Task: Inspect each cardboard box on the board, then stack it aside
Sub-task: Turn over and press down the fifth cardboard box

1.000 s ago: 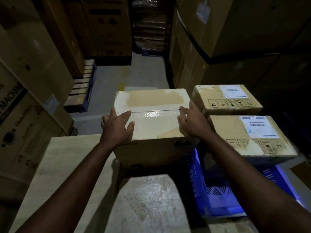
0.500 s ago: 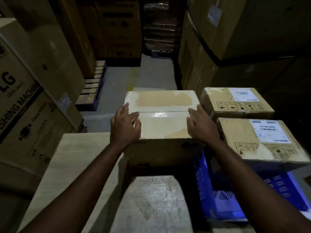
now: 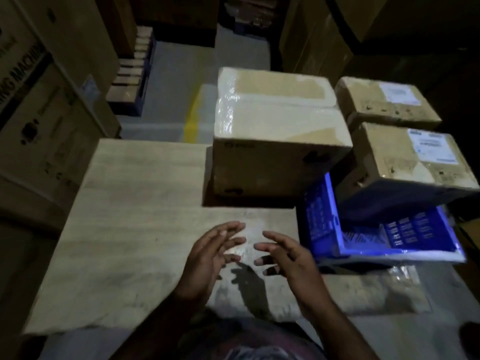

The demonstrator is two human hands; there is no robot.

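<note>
Hands hover close together above the near middle of the worktop (image 3: 124, 224). We see the left hand (image 3: 207, 258) and the right hand (image 3: 291, 258) with palms turned toward each other, fingers loosely spread and a little bent, and a small gap between the fingertips. Both are relaxed and hold nothing, and we cannot tell whether they touch the surface; their shadows fall on the wood just below.

The large cardboard box (image 3: 280, 126) stands upright at the far edge of the worktop, right of centre and well apart from both hands. Its flaps are closed and its top shines with glossy tape. Just beside its lower right corner we find a blue plastic crate (image 3: 322, 224) at the right side of the worktop. Two smaller boxes with white labels lie to the right of the large one: the nearer labelled box (image 3: 405, 162) sits over the far part of the crate, though we cannot tell what carries it, and the farther labelled box (image 3: 381, 105) lies behind it.

At the left we see tall printed cartons (image 3: 44, 105). Beyond them a wooden pallet (image 3: 132, 74) rests on the floor, and a yellow stripe (image 3: 192, 118) runs along the floor behind the worktop
</note>
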